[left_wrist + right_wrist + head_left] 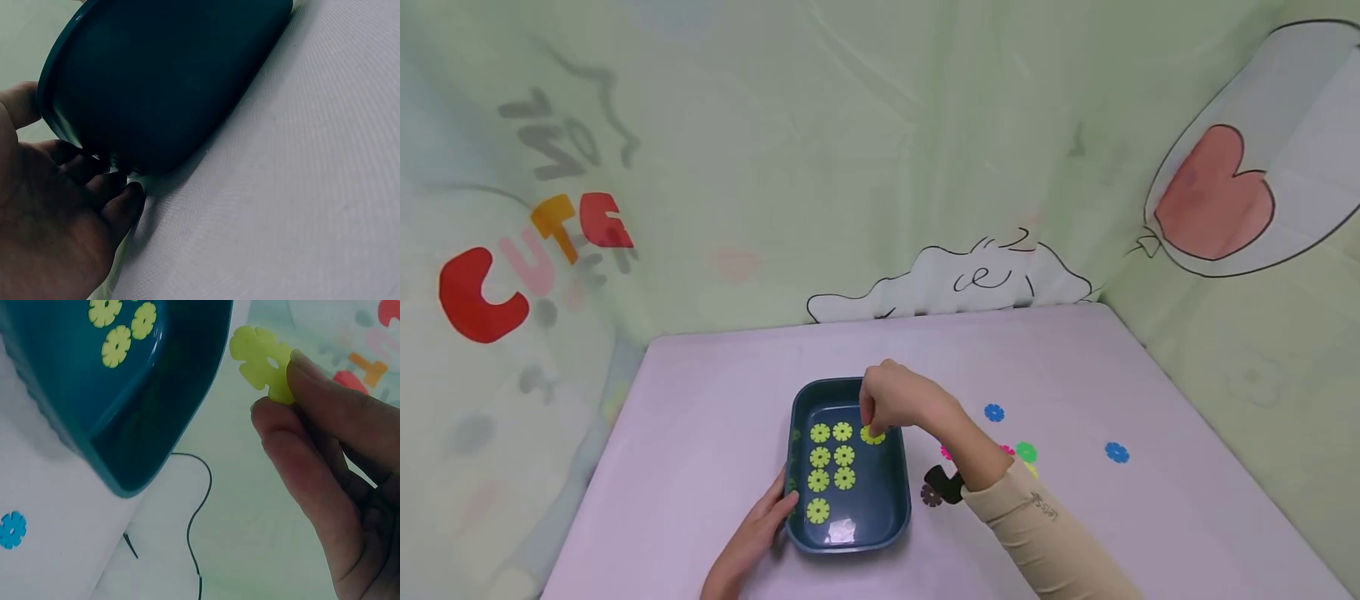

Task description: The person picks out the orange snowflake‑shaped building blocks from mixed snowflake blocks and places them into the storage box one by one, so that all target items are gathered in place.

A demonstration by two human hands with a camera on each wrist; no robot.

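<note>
A dark blue tray (874, 510) stands on the table. Several yellow-green notched discs (818, 480) lie on its floor in two columns, the left column longer. My left hand (756, 527) grips the tray's left side, thumb at the rim; in the left wrist view its fingers (119, 203) curl against the outer wall. Over the far right part of the tray, my right hand (897, 398) pinches one yellow notched disc (259, 353) between thumb and forefinger. The right wrist view shows that disc held up, apart from the tray.
Right of the tray on the pale table (715, 417) lie loose notched discs: a blue disc (994, 412), another blue disc (1117, 452), a green disc (1026, 452) and a brown disc (931, 496). Pink and yellow ones are partly behind my right forearm. Printed cloth walls surround the table.
</note>
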